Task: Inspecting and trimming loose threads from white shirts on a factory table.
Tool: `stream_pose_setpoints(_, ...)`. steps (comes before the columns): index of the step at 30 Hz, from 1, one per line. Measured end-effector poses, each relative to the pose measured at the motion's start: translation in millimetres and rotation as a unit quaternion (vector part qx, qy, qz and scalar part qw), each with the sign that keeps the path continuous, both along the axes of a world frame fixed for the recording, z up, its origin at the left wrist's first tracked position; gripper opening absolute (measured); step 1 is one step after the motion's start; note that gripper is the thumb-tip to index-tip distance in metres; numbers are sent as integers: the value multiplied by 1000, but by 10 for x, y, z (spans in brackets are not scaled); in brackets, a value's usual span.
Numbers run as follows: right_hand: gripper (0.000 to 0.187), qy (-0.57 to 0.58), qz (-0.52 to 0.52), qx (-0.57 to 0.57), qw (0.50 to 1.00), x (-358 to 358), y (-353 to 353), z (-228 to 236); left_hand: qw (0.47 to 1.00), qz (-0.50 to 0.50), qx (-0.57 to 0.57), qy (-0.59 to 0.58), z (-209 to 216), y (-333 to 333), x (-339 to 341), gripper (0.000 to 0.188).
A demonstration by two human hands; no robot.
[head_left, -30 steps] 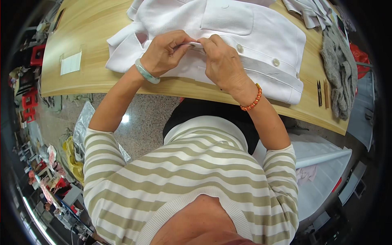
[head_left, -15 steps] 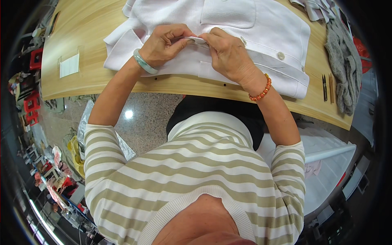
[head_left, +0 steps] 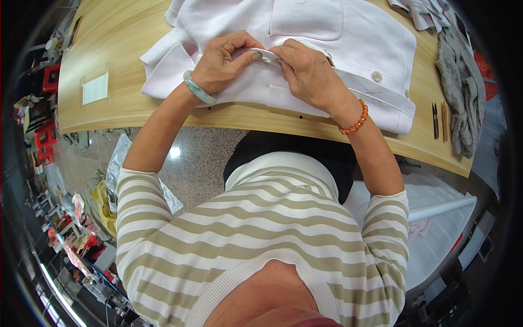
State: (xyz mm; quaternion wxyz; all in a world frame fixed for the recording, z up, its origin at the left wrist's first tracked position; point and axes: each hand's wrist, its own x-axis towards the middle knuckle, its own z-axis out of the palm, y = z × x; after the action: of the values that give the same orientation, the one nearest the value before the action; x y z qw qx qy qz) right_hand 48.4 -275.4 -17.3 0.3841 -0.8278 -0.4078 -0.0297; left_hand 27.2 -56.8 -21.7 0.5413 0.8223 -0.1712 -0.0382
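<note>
Pinching one white garment [head_left: 250,22] by its edge [head_left: 268,53], two hands [head_left: 222,62] [head_left: 313,73] nearly meet.

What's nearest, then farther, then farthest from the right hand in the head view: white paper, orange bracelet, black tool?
1. Orange bracelet, on the wrist of the right hand.
2. Black tool, on the table, right side.
3. White paper, table's left side.
</note>
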Motion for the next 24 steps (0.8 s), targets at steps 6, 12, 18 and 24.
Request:
stream_pose_setpoints(6,20,66,22,22,997,19,-31,-7,998,-26,-29,54,19,20,23,11)
stream_pose_setpoints(12,22,83,29,40,995,24,-48,-57,984,-72,-111,122,-4,76,78,12)
stream_pose_setpoints(18,24,113,43,33,992,60,-58,-52,976,-95,-126,149,-22,107,116,12)
stream_pose_setpoints(24,23,83,59,50,993,98,-33,-120,976,-166,-79,116,-25,66,100,13)
